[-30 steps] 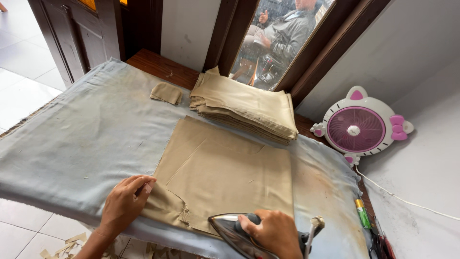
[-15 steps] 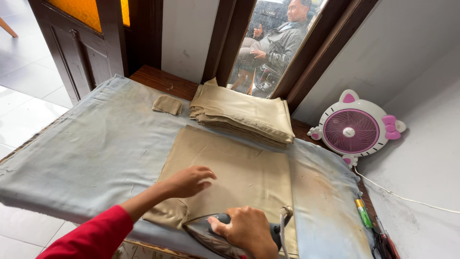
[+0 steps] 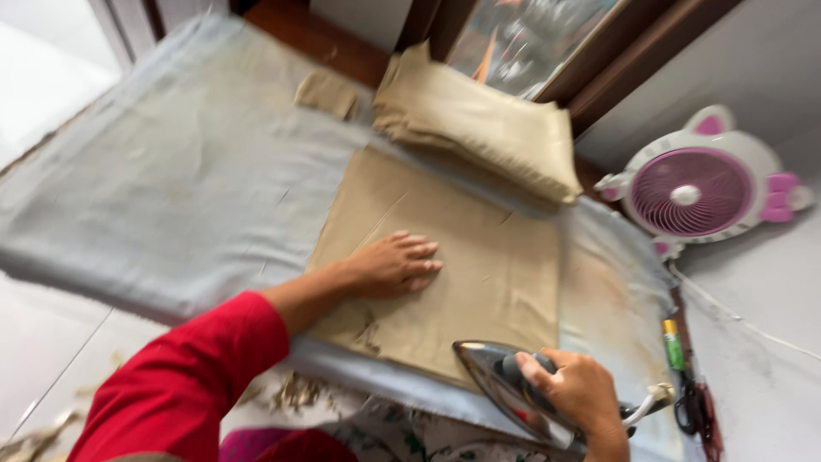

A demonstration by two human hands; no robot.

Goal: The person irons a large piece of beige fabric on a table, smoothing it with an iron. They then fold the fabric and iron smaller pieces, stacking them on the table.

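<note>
Right hand (image 3: 580, 389) clamped on iron (image 3: 500, 383) handle at cloth (image 3: 466, 257) edge; left hand (image 3: 395, 263) flat, fingers spread, pressing cloth.

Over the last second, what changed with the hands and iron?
The left hand slid from the near left corner of the tan cloth up onto its middle and now lies flat there. The right hand kept its grip on the iron, which stayed at the near edge, shifting only slightly. The folded stack, small scrap and fan stayed put.
</note>
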